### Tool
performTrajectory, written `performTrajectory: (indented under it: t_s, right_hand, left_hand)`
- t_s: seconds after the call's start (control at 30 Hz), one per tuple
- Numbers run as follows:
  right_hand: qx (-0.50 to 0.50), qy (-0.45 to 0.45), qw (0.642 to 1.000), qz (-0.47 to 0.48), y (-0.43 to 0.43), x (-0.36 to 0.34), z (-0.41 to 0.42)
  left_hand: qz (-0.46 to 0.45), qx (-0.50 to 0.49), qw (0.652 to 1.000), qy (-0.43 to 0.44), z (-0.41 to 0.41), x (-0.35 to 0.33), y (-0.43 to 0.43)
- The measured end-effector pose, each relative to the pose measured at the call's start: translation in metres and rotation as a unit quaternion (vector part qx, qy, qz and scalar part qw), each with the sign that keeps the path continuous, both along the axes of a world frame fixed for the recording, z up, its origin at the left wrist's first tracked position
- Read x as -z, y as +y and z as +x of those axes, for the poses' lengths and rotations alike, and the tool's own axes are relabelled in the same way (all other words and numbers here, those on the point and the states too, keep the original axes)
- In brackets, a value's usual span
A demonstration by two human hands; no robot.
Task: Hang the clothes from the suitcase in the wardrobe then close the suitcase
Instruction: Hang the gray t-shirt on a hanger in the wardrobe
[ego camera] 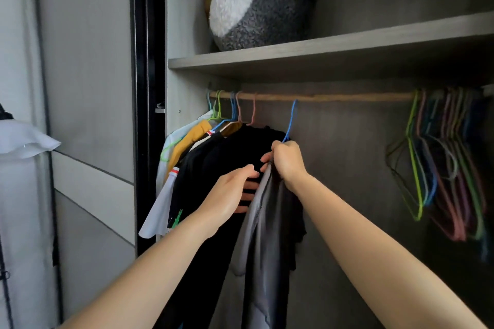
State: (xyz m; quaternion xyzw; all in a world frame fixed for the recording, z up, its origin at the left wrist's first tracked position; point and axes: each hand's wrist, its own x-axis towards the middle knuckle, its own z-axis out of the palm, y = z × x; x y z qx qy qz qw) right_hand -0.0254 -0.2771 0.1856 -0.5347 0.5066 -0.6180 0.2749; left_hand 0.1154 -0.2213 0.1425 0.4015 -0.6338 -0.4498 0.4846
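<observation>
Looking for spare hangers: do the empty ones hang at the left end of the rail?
No, the empty hangers bunch at the right end of the rail, while those at the left end carry clothes.

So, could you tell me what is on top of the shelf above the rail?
A grey-and-white plush toy sits on the shelf. Its top is out of frame, and anything behind it is hidden.

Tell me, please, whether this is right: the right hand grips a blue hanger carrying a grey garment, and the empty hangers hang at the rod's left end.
Not quite: the head view shows the empty hangers at the right end of the rod. The rest stands: the right hand grips the blue hanger carrying the grey garment.
</observation>
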Motion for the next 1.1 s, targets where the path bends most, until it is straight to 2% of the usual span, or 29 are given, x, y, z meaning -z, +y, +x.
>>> performTrajectory:
  t_s: [0.07,0.17,0.27,0.3,0.37,0.47,0.57,0.67,0.87,1.0,1.1]
  right_hand:
    - [0.009,0.044,0.999,-0.019,-0.024,-0.008,-0.002]
    - [0.029,0.059,0.997,-0.044,-0.071,-0.027,-0.005]
    - [0.057,0.095,0.993,-0.049,-0.107,-0.045,-0.008]
    - [0.065,0.110,0.991,-0.050,-0.113,-0.050,-0.009]
    - [0.074,0.130,0.988,-0.048,-0.136,-0.056,-0.012]
    - [0.076,0.153,0.985,-0.026,-0.163,-0.053,-0.016]
    - [0.067,0.188,0.980,0.001,-0.182,-0.038,-0.017]
    - [0.058,0.216,0.975,0.006,-0.193,-0.025,-0.012]
    - [0.034,0.229,0.973,-0.005,-0.207,-0.022,0.004]
    - [-0.002,0.203,0.979,0.007,-0.220,-0.023,0.010]
    - [-0.003,0.211,0.977,0.007,-0.225,-0.020,0.010]
  left_hand:
    - [-0.049,-0.020,0.998,-0.026,-0.002,-0.006,-0.017]
    - [-0.168,-0.098,0.971,-0.141,-0.008,-0.013,-0.047]
    - [-0.306,-0.204,0.891,-0.266,-0.013,-0.015,-0.073]
    - [-0.332,-0.230,0.869,-0.285,-0.014,-0.016,-0.081]
    - [-0.354,-0.265,0.851,-0.284,-0.017,-0.015,-0.101]
    - [-0.348,-0.290,0.848,-0.275,-0.018,-0.008,-0.124]
    - [-0.332,-0.304,0.840,-0.304,-0.019,0.008,-0.144]
    - [-0.329,-0.305,0.847,-0.284,-0.012,0.021,-0.158]
    - [-0.292,-0.301,0.892,-0.171,0.005,0.023,-0.170]
    - [-0.207,-0.309,0.922,-0.112,0.016,0.020,-0.173]
    - [-0.087,-0.263,0.961,0.009,0.026,0.017,-0.176]
